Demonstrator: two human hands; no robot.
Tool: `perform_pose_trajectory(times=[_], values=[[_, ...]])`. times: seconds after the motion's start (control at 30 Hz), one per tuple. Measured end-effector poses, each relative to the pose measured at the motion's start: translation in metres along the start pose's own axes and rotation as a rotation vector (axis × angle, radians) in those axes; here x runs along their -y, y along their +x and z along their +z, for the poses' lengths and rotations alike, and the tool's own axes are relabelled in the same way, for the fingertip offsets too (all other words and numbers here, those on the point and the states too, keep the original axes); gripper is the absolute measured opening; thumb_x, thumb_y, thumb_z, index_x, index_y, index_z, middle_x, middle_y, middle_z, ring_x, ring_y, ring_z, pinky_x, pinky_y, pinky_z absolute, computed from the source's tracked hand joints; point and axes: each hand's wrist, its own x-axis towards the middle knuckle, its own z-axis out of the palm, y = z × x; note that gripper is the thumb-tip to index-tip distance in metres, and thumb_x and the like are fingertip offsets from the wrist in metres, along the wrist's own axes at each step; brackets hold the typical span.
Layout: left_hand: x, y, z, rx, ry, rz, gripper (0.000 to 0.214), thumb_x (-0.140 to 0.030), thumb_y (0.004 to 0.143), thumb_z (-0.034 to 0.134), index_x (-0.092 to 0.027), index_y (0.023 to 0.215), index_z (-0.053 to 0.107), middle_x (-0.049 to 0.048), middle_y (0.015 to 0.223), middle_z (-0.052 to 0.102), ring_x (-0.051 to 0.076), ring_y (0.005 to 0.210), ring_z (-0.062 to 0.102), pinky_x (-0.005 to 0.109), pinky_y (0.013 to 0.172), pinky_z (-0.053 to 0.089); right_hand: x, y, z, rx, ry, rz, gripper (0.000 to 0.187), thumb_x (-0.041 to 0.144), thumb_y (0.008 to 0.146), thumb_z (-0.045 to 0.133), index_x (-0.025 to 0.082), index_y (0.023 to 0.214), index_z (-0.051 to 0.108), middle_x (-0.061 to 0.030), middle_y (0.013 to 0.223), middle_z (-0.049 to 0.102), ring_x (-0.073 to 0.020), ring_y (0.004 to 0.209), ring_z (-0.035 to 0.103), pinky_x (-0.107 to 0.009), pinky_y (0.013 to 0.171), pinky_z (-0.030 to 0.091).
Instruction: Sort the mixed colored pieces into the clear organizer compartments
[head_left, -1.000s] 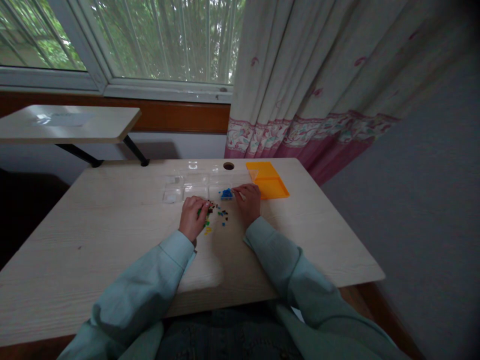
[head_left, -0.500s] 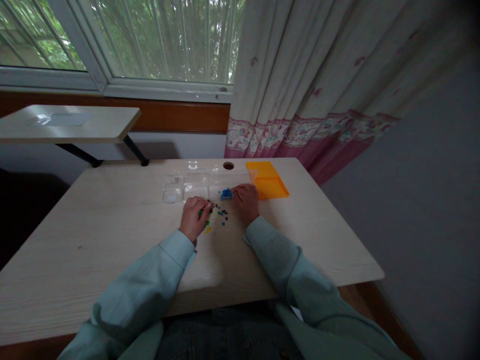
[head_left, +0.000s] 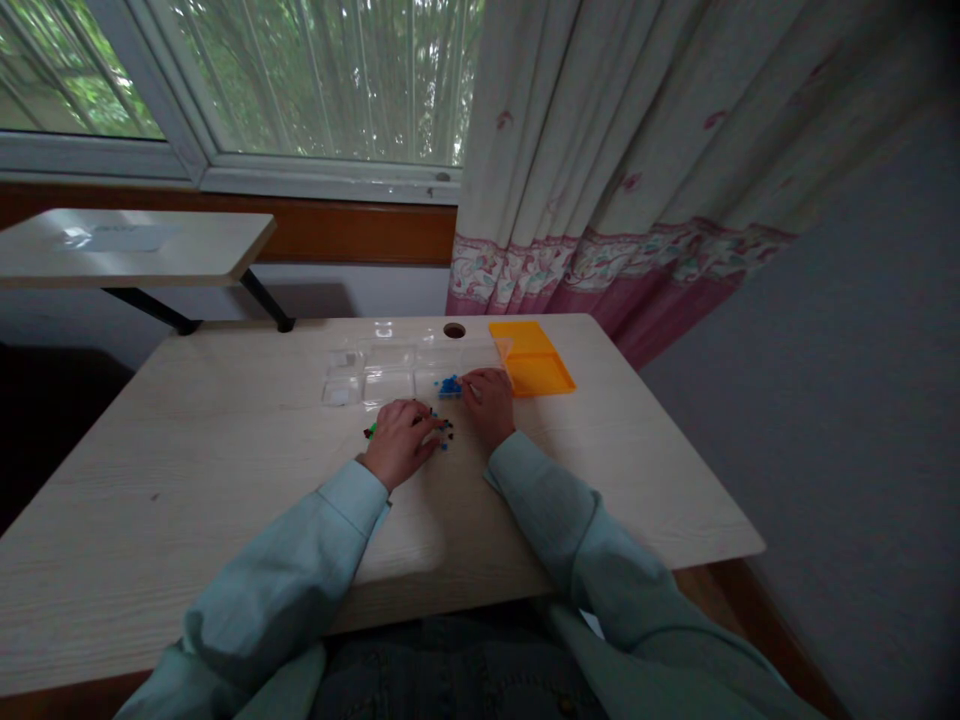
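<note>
My left hand is low over the table with thumb and index finger apart, reaching over scattered small pieces in blue and dark colours. A green piece shows at its left side, and other pieces are hidden under the palm. Blue pieces lie heaped in a front compartment of the clear divided box. My right hand rests at that compartment's right side, fingers curled together with the tips at the blue heap. What those fingertips grip is too small to make out.
An orange tray lies right of the clear box, close behind my right hand. Behind the box is a round hole in the table. A raised shelf stands at the back left. A curtain hangs behind the table.
My left hand has moved right across the small pieces, covering the yellow and some green ones and uncovering pieces on its left. My right hand stays by the blue heap.
</note>
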Motion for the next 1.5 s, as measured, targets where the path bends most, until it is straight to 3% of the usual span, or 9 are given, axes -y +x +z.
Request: perform_pose_trajectory(times=[0.23, 0.53, 1.1, 1.3, 1.5], values=[[0.003, 0.000, 0.001, 0.003, 0.002, -0.027, 0.015, -0.034, 0.084, 0.063, -0.027, 0.097, 0.068, 0.0074, 0.103, 0.059, 0.027, 0.104, 0.047, 0.045, 0.089, 0.037, 0.000, 0.000, 0.000, -0.011, 0.013, -0.011, 0.018, 0.029, 0.090, 0.056, 0.021, 0.087, 0.072, -0.0064, 0.089, 0.067, -0.0219, 0.093, 0.055, -0.039, 0.090, 0.040], [0.007, -0.002, 0.006, -0.015, 0.019, -0.095, 0.030, -0.039, 0.080, 0.068, -0.026, 0.107, 0.064, 0.0085, 0.104, 0.058, 0.028, 0.103, 0.047, 0.044, 0.087, 0.039, 0.001, 0.000, 0.000, -0.014, 0.014, -0.015, 0.017, 0.030, 0.089, 0.057, 0.022, 0.087, 0.072, -0.0062, 0.089, 0.067, -0.0219, 0.092, 0.055, -0.039, 0.089, 0.040], [0.008, 0.000, 0.001, -0.029, 0.035, -0.109, 0.011, -0.032, 0.082, 0.065, -0.021, 0.083, 0.065, 0.0081, 0.097, 0.059, 0.027, 0.098, 0.048, 0.043, 0.085, 0.039, 0.002, 0.000, -0.001, -0.017, 0.026, -0.022, 0.015, 0.027, 0.088, 0.060, 0.020, 0.086, 0.072, -0.0058, 0.089, 0.068, -0.0214, 0.091, 0.057, -0.037, 0.089, 0.041], [0.009, 0.002, -0.001, -0.088, -0.035, -0.116, 0.014, -0.032, 0.087, 0.058, -0.020, 0.087, 0.065, 0.0075, 0.094, 0.061, 0.024, 0.096, 0.051, 0.039, 0.085, 0.041, 0.004, 0.001, -0.002, -0.016, 0.033, -0.043, 0.017, 0.029, 0.089, 0.058, 0.019, 0.085, 0.072, -0.0056, 0.087, 0.068, -0.0204, 0.089, 0.057, -0.036, 0.087, 0.042], [0.012, 0.003, -0.004, -0.155, -0.176, -0.265, 0.023, -0.037, 0.090, 0.053, -0.019, 0.081, 0.062, 0.0041, 0.076, 0.063, 0.020, 0.078, 0.056, 0.033, 0.075, 0.043, 0.009, -0.002, -0.003, 0.016, 0.093, -0.152, 0.014, 0.028, 0.088, 0.060, 0.021, 0.088, 0.072, -0.0054, 0.090, 0.068, -0.0202, 0.094, 0.055, -0.037, 0.090, 0.042]])
